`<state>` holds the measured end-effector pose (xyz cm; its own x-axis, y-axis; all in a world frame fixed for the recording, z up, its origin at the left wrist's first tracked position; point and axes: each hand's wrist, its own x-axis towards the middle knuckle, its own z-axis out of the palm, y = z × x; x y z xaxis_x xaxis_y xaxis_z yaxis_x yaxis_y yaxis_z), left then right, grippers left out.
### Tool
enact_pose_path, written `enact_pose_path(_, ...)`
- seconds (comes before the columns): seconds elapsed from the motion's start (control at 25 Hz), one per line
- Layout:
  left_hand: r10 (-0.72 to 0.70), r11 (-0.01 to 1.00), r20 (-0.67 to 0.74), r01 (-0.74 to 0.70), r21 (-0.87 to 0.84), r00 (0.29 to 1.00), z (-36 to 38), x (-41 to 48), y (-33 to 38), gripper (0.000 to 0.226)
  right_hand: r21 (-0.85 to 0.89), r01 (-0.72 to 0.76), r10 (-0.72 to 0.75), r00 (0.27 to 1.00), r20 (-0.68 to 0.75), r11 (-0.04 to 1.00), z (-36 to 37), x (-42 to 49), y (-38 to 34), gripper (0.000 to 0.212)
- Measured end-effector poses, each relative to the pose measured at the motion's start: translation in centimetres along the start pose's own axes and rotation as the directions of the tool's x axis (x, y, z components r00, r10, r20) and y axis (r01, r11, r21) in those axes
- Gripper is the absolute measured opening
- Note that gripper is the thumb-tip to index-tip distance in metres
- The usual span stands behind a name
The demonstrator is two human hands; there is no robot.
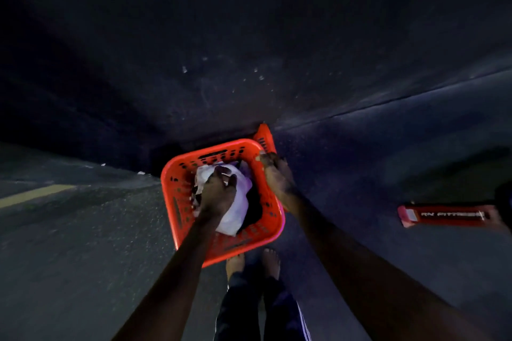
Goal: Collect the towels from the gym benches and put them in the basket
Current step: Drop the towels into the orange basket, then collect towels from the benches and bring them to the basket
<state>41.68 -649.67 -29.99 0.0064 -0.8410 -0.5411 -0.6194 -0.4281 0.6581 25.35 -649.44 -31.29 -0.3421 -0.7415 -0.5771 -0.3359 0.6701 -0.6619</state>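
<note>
1. A red plastic basket (pixel 177 174) with slotted walls is in the middle of the view, above a dark floor (pixel 83 230); if it stands on the floor or is lifted, I cannot tell.
2. Inside the basket lies a white towel (pixel 235 207), crumpled, and it fills most of the middle part. Beside it, on the right side of the basket, there is some dark cloth (pixel 253 209); what it is I cannot tell.
3. The left hand (pixel 217 192) reaches down into the basket, and its grip is closed on the white towel, with the fingers bent into the fabric.
4. The right hand (pixel 273 171) is on the right rim of the basket, near the far corner, and its grip is wrapped around this rim.
5. Two bare feet (pixel 252 263) show just below the near side of the basket.
6. On the right, well apart from the basket, a red object with white letters (pixel 443 215) lies on the floor.
</note>
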Motion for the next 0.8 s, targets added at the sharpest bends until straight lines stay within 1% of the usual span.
enact_pose_path(0.04, 0.042, 0.999, 0.037, -0.041, -0.025, 0.998, -0.4, 0.0, 2.3, 0.022, 0.031, 0.011, -0.009, 0.997, -0.080, 0.999, -1.3, -0.1, -0.8, 0.034)
enact_pose_path(0.08, 0.092, 0.996, 0.081, -0.091, -0.020, 0.992, -1.1, -0.1, 5.0, 0.015, 0.067, 0.028, -0.019, 0.991, -0.133, 0.997, -2.9, -0.4, -1.8, 0.043)
enact_pose_path(0.16, 0.192, 0.981, 0.121, -0.185, -0.063, 0.974, -1.3, -0.9, 10.0, 0.013, 0.141, 0.056, -0.033, 0.986, -0.163, 0.988, -6.9, -1.9, -4.0, 0.057)
enact_pose_path(0.2, 0.242, 0.969, 0.147, -0.232, -0.079, 0.959, -1.0, -1.6, 12.6, 0.012, 0.187, 0.090, -0.055, 0.981, -0.187, 0.978, -9.6, -3.4, -5.2, 0.058)
enact_pose_path(0.28, 0.299, 0.954, 0.200, -0.288, -0.083, 0.933, 0.0, -3.4, 17.3, 0.012, 0.249, 0.176, -0.113, 0.962, -0.247, 0.952, -15.1, -6.2, -6.8, 0.049)
enact_pose_path(0.4, 0.433, 0.901, 0.273, -0.418, -0.115, 0.859, 2.6, -8.6, 25.8, 0.019, 0.274, 0.230, -0.107, 0.911, -0.399, 0.934, -25.8, -11.4, -7.1, 0.037)
enact_pose_path(0.48, 0.509, 0.858, 0.321, -0.503, -0.107, 0.799, 4.5, -13.3, 31.4, 0.018, 0.236, 0.266, -0.110, 0.847, -0.520, 0.934, -32.8, -15.0, -6.3, 0.036)
enact_pose_path(0.6, 0.610, 0.782, 0.359, -0.610, -0.128, 0.707, 7.9, -19.2, 38.4, 0.005, 0.231, 0.230, -0.024, 0.755, -0.655, 0.945, -41.6, -19.1, -2.9, 0.033)
enact_pose_path(0.72, 0.688, 0.692, 0.436, -0.705, -0.156, 0.580, 12.9, -25.3, 44.6, 0.004, 0.291, 0.234, 0.069, 0.659, -0.749, 0.928, -51.0, -21.8, 4.4, 0.026)
enact_pose_path(0.8, 0.719, 0.644, 0.476, -0.743, -0.181, 0.507, 16.7, -28.6, 47.3, 0.004, 0.331, 0.272, 0.123, 0.577, -0.808, 0.904, -55.6, -26.2, 7.0, 0.017)
